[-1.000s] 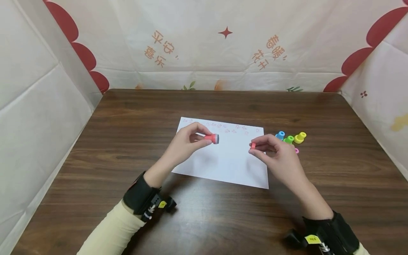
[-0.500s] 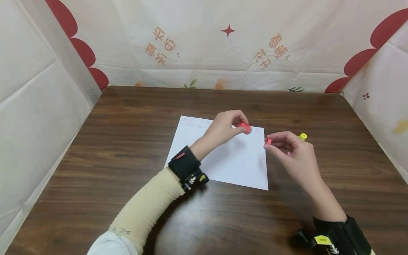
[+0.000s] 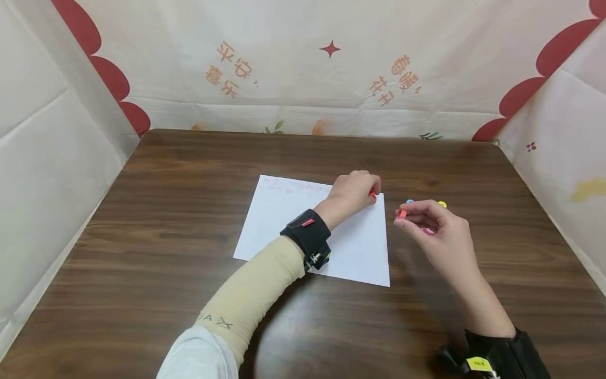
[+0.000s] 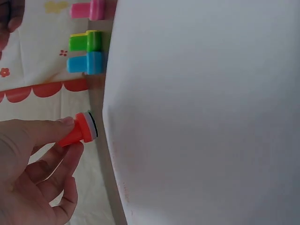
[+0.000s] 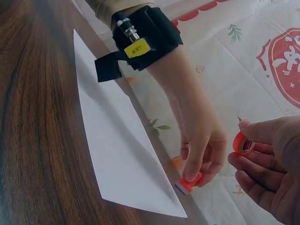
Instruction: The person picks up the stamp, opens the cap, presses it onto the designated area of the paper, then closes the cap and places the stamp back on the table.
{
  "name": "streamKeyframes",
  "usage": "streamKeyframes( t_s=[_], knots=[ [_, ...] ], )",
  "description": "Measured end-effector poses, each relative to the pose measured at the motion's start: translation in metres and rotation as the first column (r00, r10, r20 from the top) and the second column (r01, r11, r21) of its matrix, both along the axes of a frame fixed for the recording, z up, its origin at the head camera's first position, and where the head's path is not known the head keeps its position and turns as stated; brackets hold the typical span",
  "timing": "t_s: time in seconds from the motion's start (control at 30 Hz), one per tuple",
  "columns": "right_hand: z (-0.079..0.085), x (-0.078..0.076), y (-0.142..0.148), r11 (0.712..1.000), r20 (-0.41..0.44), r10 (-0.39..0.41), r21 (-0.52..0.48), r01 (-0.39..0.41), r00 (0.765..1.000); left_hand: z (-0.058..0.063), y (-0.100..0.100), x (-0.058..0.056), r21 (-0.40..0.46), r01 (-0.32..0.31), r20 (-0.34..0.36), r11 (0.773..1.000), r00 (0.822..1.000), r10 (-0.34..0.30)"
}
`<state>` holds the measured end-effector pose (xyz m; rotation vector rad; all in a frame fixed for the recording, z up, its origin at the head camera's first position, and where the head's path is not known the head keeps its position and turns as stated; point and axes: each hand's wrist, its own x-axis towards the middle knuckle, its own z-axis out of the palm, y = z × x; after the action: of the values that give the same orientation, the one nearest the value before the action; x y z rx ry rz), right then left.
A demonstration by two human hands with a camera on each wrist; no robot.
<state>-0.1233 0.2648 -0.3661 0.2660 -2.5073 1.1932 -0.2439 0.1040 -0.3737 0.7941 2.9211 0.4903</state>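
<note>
My left hand is over the far right part of a white sheet of paper. Between thumb and fingers it pinches a small red toy stamp, the dark-edged face turned toward the paper in the left wrist view. Faint red stamp prints run along the sheet's far edge. Just right of the sheet, above the table, my right hand holds the stamp's red cap by thumb and fingertips, its hollow side showing in the right wrist view.
Beyond the right hand stand capped stamps: blue, green, pink and yellow, mostly hidden behind that hand in the head view. Brown wooden table surrounds the sheet. A pale printed cloth hangs behind and at both sides.
My left hand has carried the red stamp rightward across the paper to its far right part. My right hand, still holding the cap, has moved a little right, off the sheet.
</note>
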Motion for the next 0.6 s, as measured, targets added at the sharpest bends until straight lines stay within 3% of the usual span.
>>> streamKeyframes(
  t_s=[0.2, 0.4, 0.6],
  knots=[
    [-0.002, 0.001, 0.003, 1.0, -0.004, 0.004, -0.019, -0.004, 1.0, -0.009, 0.01, -0.003, -0.106, 0.009, -0.056, 0.994, 0.998, -0.015],
    [-0.003, 0.0, 0.003, 1.0, -0.007, -0.01, 0.009, 0.01, 1.0, -0.012, 0.016, -0.004, -0.117, 0.009, -0.096, 0.993, 0.995, -0.021],
    [-0.005, -0.001, 0.002, 1.0, -0.002, -0.013, 0.014, 0.013, 1.0, -0.012, 0.018, -0.005, -0.143, 0.01, -0.093, 0.99, 0.995, -0.023]
  ],
)
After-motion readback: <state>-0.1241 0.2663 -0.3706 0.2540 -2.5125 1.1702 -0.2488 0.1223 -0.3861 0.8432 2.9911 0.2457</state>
